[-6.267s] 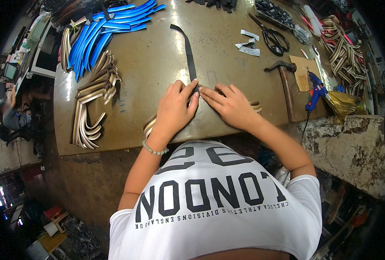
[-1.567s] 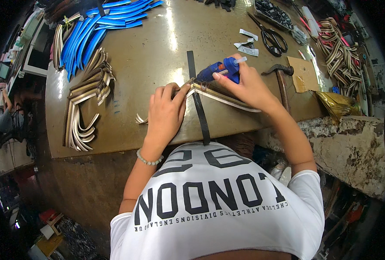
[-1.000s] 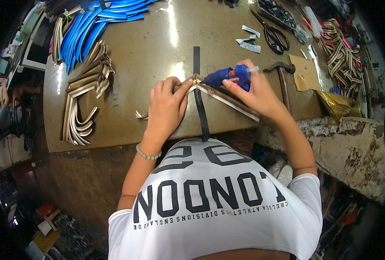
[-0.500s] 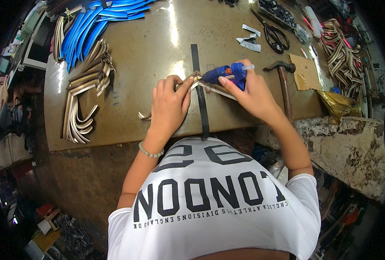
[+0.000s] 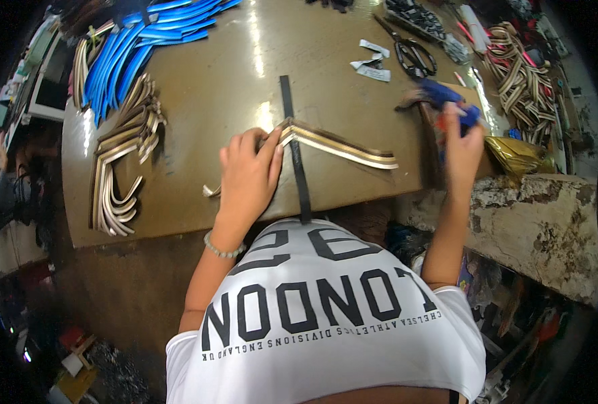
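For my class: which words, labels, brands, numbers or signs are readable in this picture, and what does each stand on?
White shirt: dark digits, large capitals and a smaller line, upside down in view; readable, but not copied here.
Small white packets: marks too small to read.
Blue glue gun: blurred, nothing readable.
Striped strip: no text visible.

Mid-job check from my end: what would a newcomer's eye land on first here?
Probably the bright blue strips fanned out at the table's far left. Next, the blue glue gun, blurred in the right hand by the hammer. Then, front and centre, the bent striped strap under the left hand, crossing a black strip.
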A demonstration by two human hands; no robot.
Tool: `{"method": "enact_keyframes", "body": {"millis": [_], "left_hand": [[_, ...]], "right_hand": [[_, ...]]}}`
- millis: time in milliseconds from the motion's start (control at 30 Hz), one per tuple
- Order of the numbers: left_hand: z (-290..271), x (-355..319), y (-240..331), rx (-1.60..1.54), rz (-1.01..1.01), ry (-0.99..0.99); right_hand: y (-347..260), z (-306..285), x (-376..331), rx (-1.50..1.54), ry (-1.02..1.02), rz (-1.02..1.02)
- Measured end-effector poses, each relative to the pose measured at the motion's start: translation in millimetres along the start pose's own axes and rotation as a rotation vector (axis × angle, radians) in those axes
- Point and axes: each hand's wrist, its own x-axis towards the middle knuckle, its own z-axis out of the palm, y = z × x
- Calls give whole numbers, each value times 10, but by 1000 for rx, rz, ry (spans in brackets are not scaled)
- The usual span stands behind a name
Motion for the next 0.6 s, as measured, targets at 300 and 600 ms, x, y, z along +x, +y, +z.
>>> {"method": "enact_keyframes", "body": {"millis": [300, 600], "left_hand": [[-76, -80, 84, 93, 66, -79], [-9, 131, -41, 79, 88, -45]], "right_hand": [[113, -680, 75, -802, 11, 243], [108, 1128, 927, -359, -336, -728]]}}
